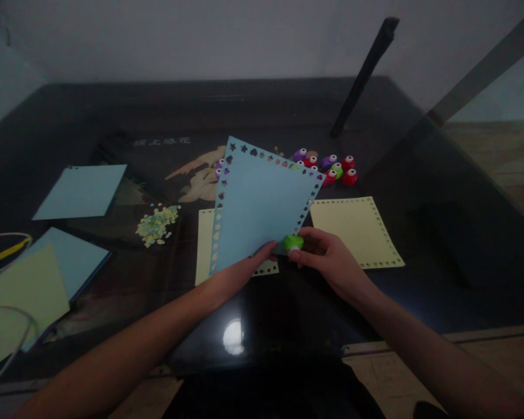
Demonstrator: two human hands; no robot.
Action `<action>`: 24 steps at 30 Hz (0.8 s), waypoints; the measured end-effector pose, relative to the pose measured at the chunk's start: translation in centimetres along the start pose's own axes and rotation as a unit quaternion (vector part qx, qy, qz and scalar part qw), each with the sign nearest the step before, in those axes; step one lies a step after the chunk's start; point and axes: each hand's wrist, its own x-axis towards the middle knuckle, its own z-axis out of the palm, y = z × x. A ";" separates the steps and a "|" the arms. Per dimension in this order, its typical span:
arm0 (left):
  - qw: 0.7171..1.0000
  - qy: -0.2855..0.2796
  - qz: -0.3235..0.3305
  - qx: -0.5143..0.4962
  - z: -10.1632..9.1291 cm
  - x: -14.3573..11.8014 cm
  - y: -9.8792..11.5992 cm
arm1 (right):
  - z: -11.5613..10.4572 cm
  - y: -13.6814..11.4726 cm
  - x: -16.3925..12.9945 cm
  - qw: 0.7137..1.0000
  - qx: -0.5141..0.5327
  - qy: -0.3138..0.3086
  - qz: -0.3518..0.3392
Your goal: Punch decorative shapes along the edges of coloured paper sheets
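My left hand [240, 272] pinches the near corner of a light blue paper sheet [259, 203] and holds it up tilted over the dark table. Punched shapes run along the sheet's edges. My right hand [329, 256] grips a small green paper punch [293, 242] pressed against the sheet's lower right edge, close to my left fingertips. Beneath the blue sheet lies a yellow sheet [204, 244] with punched edges. A second yellow punched sheet [353, 230] lies flat just right of my right hand.
Several small red, purple and green punches [332, 167] cluster behind the blue sheet. A pile of paper confetti [157, 224] lies at left. Blue sheets [81, 191] and a green sheet [21, 299] rest far left, beside a cable [4, 238]. A dark bar [364, 75] leans at the back.
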 end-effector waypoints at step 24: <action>0.999 0.032 0.002 -0.003 0.0 -0.3 0.5 | 0.1 -0.1 -0.2 1.000 -0.012 0.000 -0.017</action>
